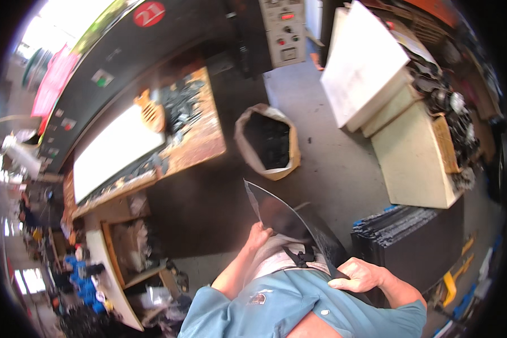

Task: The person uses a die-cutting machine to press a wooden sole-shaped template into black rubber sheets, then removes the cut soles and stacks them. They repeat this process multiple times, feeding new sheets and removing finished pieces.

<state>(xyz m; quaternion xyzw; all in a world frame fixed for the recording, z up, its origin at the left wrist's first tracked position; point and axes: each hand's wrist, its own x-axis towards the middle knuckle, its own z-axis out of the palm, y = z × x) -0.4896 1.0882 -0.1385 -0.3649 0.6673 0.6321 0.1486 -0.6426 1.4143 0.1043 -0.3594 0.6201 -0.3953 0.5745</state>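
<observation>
Upright in front of my body is a thin, dark, flexible sheet (pixel 284 217), bowed along its length. My left hand (pixel 259 235) is closed on its left edge. At the near right corner, my right hand (pixel 356 275) grips it between thumb and fingers. Ahead to the left, a white board (pixel 115 149) lies on a worn wooden table (pixel 208 132). On the board's far right end rests a tan, slotted, shaped piece (pixel 150 111), with black scraps (pixel 183 104) heaped beside it.
An open sack (pixel 248 155) of black pieces stands on the floor ahead. A stack of black sheets (pixel 414 236) is at my right, below pale boxes (pixel 408 152) and a leaning white panel (pixel 360 65). A dark machine (pixel 169 39) with a control panel (pixel 287 34) spans the far side.
</observation>
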